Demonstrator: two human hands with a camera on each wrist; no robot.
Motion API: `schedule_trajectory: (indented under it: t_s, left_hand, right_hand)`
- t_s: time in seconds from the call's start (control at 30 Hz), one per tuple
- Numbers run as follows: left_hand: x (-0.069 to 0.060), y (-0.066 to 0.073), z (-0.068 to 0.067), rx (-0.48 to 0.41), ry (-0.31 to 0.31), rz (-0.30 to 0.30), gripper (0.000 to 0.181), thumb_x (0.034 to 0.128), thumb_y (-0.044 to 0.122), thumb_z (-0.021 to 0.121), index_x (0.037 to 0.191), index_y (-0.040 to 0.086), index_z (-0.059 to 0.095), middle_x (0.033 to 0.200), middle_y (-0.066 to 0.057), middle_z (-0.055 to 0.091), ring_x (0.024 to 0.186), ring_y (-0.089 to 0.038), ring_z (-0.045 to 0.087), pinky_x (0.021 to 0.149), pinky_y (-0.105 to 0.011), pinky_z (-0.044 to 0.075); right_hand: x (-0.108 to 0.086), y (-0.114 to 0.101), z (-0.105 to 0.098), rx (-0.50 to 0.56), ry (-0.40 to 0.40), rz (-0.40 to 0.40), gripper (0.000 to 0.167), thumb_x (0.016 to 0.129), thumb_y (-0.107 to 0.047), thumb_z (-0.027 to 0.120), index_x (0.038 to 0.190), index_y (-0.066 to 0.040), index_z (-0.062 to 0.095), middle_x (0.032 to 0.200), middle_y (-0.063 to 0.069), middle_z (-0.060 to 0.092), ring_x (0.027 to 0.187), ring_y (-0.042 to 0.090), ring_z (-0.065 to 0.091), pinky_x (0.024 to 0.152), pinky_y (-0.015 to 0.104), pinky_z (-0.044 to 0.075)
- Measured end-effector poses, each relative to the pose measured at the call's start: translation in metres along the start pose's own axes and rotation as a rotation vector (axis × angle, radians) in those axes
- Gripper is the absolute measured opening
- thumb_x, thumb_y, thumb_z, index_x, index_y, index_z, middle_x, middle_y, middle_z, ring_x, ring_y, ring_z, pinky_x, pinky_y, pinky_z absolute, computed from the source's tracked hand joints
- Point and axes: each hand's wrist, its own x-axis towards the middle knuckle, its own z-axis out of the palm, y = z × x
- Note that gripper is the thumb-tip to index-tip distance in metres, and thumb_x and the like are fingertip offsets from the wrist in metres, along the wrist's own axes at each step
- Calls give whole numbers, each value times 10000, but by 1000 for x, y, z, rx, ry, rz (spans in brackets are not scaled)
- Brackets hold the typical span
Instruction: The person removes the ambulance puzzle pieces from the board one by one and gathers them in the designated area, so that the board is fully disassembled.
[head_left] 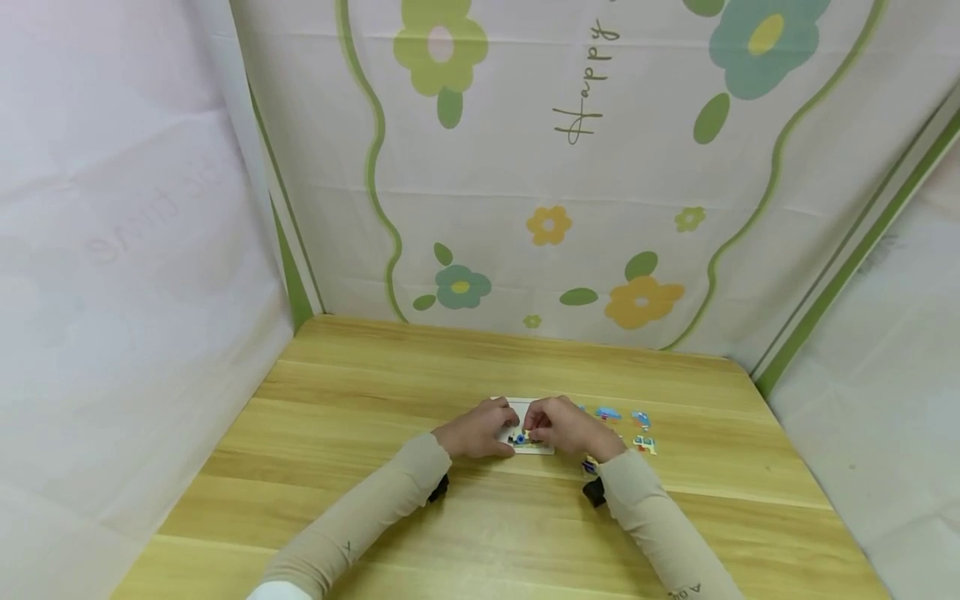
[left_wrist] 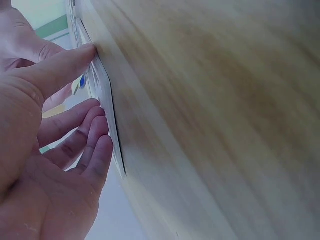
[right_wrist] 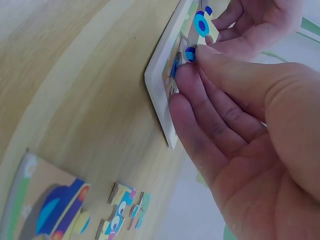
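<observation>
A small white-framed puzzle board (head_left: 534, 447) with a coloured picture lies flat on the table between both hands. At its left side the left hand (head_left: 480, 429) rests thumb and fingertips on the board's edge, spread apart; in the left wrist view the board's pale edge (left_wrist: 106, 92) runs beneath these fingertips. Above the board, the right hand (head_left: 566, 423) pinches a puzzle piece (right_wrist: 201, 23) bearing a blue ring between thumb and finger. This piece is tilted up from the board in the right wrist view. The finger behind the thumb is partly hidden.
Several loose puzzle pieces lie to the right of the board, among them a blue one (head_left: 608, 412) and a yellow-and-red one (head_left: 644, 445). The wooden table (head_left: 360, 375) is bordered by pale fabric walls, the back one (head_left: 487, 183) printed with flowers.
</observation>
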Motion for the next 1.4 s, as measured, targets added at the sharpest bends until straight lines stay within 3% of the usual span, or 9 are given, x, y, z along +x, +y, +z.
schedule_trajectory:
  t_s: [0.33, 0.57, 0.93, 1.07, 1.4]
  left_hand:
    - [1, -3, 1, 0, -3, -2, 485, 954, 290, 809, 1347, 44, 669, 1284, -60, 617, 1113, -164, 543, 1004, -295, 486]
    - [2, -5, 2, 13, 1, -3, 489, 949, 308, 813, 1343, 53, 674, 1284, -47, 611, 1128, -162, 539, 1028, -300, 487]
    - [-1, -2, 3, 27, -3, -18, 506, 960, 317, 802, 1372, 59, 661, 1311, -47, 598, 1116, -149, 523, 1044, -303, 485]
    - [-1, -1, 2, 28, -1, -17, 506, 956, 322, 807, 1367, 64, 664, 1310, -44, 597, 1123, -147, 525, 1051, -302, 484]
    - [-1, -2, 3, 15, 7, -10, 494, 948, 311, 817, 1345, 58, 672, 1292, -51, 609, 1089, -154, 518, 1023, -295, 485]
  right_hand:
    - [1, 5, -7, 9, 36, 3, 80, 1014, -67, 698, 977, -132, 727, 937, -23, 729, 855, 119, 674, 754, 252, 555]
    - [-12, 13, -20, -12, 70, -32, 62, 1013, -81, 704, 969, -124, 711, 929, -9, 720, 838, 95, 651, 745, 253, 542]
    - [-68, 45, -48, -9, 107, 15, 47, 1025, -123, 697, 991, -91, 702, 932, 4, 712, 831, 98, 645, 707, 246, 543]
    - [-94, 55, -56, -16, 125, 49, 49, 1023, -127, 698, 986, -96, 696, 935, 11, 711, 836, 157, 667, 702, 248, 544]
    - [-136, 71, -63, 17, 130, 50, 58, 1025, -92, 681, 1000, -133, 713, 941, 14, 722, 853, 202, 695, 722, 290, 571]
